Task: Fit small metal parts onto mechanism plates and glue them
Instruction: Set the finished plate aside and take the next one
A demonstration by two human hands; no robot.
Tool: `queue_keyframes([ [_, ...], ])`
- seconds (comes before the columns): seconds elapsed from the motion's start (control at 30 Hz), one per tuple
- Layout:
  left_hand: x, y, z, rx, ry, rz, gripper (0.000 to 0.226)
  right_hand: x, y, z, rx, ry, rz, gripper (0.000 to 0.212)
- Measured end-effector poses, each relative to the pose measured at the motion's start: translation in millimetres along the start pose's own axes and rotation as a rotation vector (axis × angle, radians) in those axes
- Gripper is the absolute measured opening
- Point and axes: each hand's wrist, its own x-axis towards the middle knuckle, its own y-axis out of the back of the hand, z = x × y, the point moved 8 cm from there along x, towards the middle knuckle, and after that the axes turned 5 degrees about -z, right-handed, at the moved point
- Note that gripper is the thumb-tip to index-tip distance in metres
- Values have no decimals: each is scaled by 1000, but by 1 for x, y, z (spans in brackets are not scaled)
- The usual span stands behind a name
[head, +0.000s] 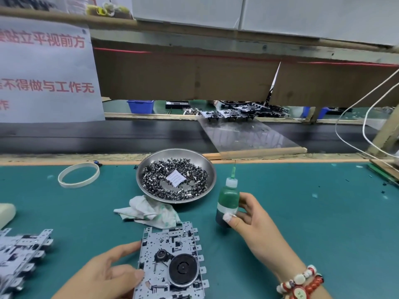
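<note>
A stack of grey metal mechanism plates (170, 255) lies at the near centre of the green mat; the top plate carries a black flywheel and a small pulley. My left hand (108, 275) holds the stack by its left edge, thumb on the top plate. My right hand (252, 219) grips a green glue bottle (227, 201) that stands upright, its needle tip pointing up, right of the stack. Beyond them a round steel dish (207, 167) holds several small dark metal parts and a white paper packet.
A crumpled white cloth (149, 210) lies between dish and stack. More plates (21, 255) are piled at the left edge. A white ring (78, 174) lies far left. A black conveyor belt (108, 134) runs behind the mat, and white cables (349, 134) hang at right.
</note>
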Motion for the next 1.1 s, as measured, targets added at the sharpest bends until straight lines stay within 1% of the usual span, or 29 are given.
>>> queue_keyframes([
  [0.1,-4,-3,0,-40,-11,-37,39,0,-3,1,-118,-10,-17,29],
  [0.23,-8,-6,2,-109,-22,-63,39,0,-8,1,-259,-15,-26,30],
  [0.4,-9,1,4,-107,-77,-20,43,0,-7,3,-277,-20,-11,33],
  [0.6,-7,1,14,-87,-145,49,46,0,-5,5,-419,12,-20,41],
  [0.7,-8,0,27,-62,-209,76,50,-4,0,3,-380,23,-70,48],
  [0.73,-9,0,32,-63,-234,89,50,-5,8,-1,-353,52,-6,48],
  [0.83,-12,0,52,-79,-312,109,48,-17,46,-25,-133,141,349,44],
  [0.87,-13,-1,59,-88,-334,112,48,-21,54,-34,-56,187,419,42],
  [0.93,-13,-4,75,-117,-373,112,46,-28,53,-56,51,234,421,37],
  [1.0,-12,-10,91,-111,-407,97,50,-32,38,-75,114,227,341,29],
  [1.03,-10,-14,99,-104,-425,85,55,-36,25,-91,115,218,269,20],
  [1.07,-8,-18,106,-104,-445,75,58,-34,23,-93,136,218,234,8],
  [1.1,-6,-22,113,-108,-462,67,60,-34,9,-103,126,176,121,31],
])
